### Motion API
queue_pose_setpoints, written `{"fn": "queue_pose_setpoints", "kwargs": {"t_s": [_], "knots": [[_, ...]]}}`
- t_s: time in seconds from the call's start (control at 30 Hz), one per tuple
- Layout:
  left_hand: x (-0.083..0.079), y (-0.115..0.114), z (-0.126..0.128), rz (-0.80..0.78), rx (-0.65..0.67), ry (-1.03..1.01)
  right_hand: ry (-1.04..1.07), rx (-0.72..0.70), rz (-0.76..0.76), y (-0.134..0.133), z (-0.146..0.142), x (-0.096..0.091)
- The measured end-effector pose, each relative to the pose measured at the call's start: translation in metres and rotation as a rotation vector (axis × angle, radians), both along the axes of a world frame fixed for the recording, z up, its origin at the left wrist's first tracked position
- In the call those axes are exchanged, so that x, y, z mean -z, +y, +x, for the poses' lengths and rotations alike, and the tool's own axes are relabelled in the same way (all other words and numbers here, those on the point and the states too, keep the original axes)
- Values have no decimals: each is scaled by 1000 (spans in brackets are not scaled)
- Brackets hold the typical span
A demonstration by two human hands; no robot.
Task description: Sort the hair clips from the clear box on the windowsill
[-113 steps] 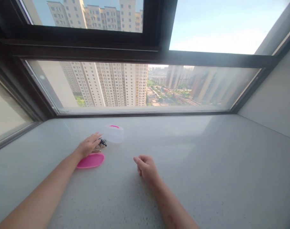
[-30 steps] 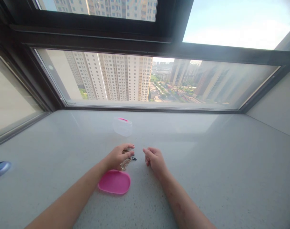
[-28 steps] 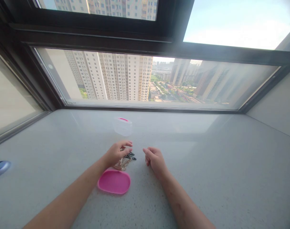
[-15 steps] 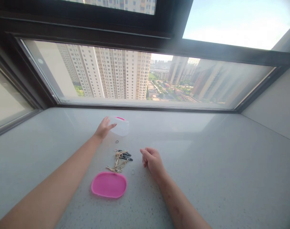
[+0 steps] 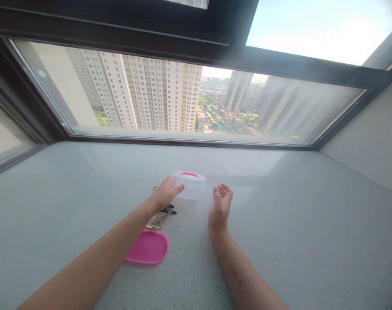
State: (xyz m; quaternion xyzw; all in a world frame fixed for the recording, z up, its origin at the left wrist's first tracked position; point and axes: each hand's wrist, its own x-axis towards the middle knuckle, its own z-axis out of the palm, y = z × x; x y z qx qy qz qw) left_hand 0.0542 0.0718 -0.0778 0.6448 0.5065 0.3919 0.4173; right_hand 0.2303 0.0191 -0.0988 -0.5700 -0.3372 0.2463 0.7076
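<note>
Hands meet over a wide stone window sill in the head camera's view, well back from its near edge and short of the glass. The left hand has its fingertips against the left wall of a small clear plastic box with a pink handle in its top; whether the thumb wraps the hidden side cannot be told, so the hold reads as a light touch rather than a firm clasp. The right hand stands just beside the box on its right, palm turned in, fingers loosely curled and holding nothing.

Under the left wrist lies a loose heap of hair clips, dark and gold, with a tiny clear elastic ring close by. A pink lid rests flat nearer the person, partly under the forearm.

Judged from this, the light box could skid or tip on the smooth stone if pushed from one side only. The forearm, passing low, could also drag clips and scatter the ring, which is hard to see on the speckled surface.
</note>
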Motion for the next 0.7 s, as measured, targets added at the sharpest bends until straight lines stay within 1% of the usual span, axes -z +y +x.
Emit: {"fn": "queue_pose_setpoints", "kwargs": {"t_s": [0.07, 0.13, 0.2, 0.3, 0.37, 0.43, 0.53, 0.63, 0.7], "knots": [[-3, -7, -4, 33, 34, 80, 27, -9, -9, 1, 1, 3], [-4, -7, -17, 76, 13, 159, 41, -3, -14, 1, 1, 6], [-1, -4, -34, 82, -9, 227, 28, 9, -3, 1, 2, 7], [10, -3, -54, 52, -8, 301, -18, 34, 16, 1, 3, 7], [15, -11, -57, 48, 35, 320, -32, 53, 14, 1, 3, 7], [14, -25, -55, 41, 78, 322, -28, 60, 19, 2, 3, 6], [2, -51, -51, 9, 118, 298, -27, 58, 33, 2, 2, 6], [-13, -69, -55, -241, 130, 33, -25, 59, 40, 3, 2, 7], [-16, -73, -62, -271, 55, -62, -17, 63, 38, 3, 2, 7]]}}
